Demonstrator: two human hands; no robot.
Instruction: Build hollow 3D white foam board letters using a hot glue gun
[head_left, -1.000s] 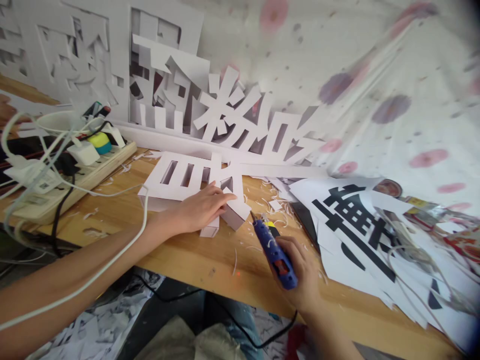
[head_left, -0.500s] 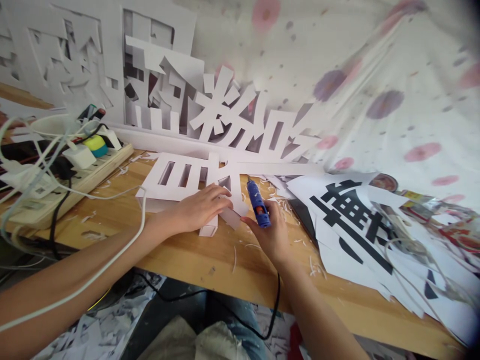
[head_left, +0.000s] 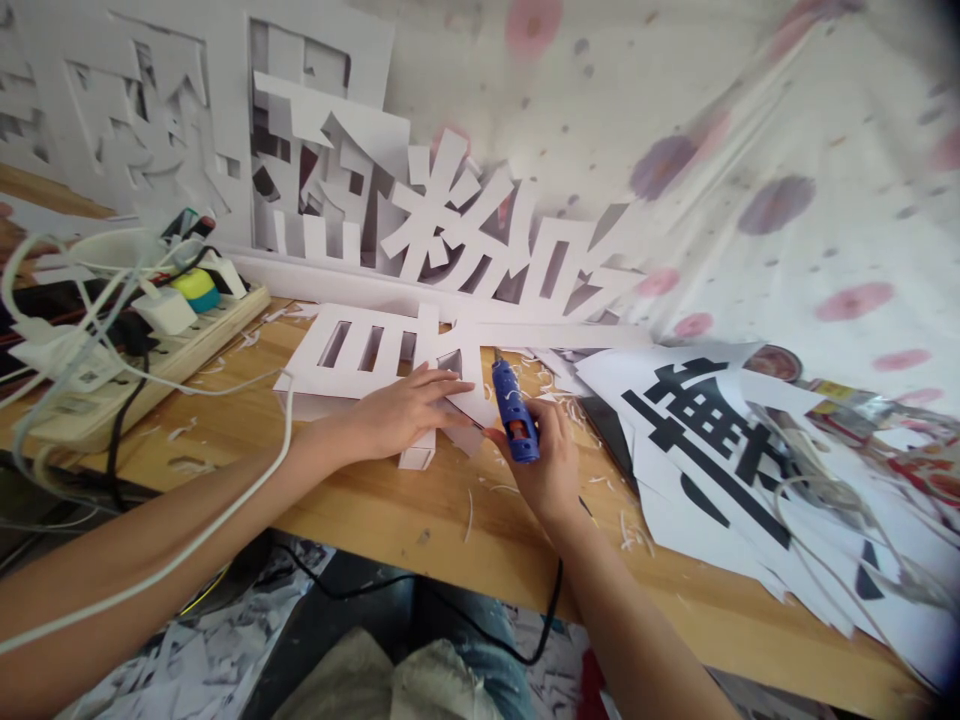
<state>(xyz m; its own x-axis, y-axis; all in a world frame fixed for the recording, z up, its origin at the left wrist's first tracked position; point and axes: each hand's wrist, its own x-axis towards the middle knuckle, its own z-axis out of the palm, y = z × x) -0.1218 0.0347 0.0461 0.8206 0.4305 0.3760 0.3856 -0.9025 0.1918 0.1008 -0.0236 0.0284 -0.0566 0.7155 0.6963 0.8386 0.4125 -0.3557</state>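
Observation:
A white cut-out character with raised side walls [head_left: 307, 352] lies on the wooden table [head_left: 360, 525]. My left hand [head_left: 409, 408] rests on its lower right part, palm down, with the fingers stretched to the right. My right hand [head_left: 551, 455] is wrapped round a blue glue gun [head_left: 514, 410], whose nozzle points away from me. The thumb and fingertip of that hand touch the edge of a small white strip [head_left: 465, 438] beside the character. Part of the strip is under my left fingers.
A power strip [head_left: 180, 345] with tangled cables stands at the left. Finished white characters [head_left: 450, 225] lean at the back. Printed sheets [head_left: 667, 500] lie at the right. A white cable crosses my left forearm; a black cord hangs below the table edge.
My left fingers have straightened and spread slightly to the right over the piece. The glue gun and my right hand have shifted slightly toward me.

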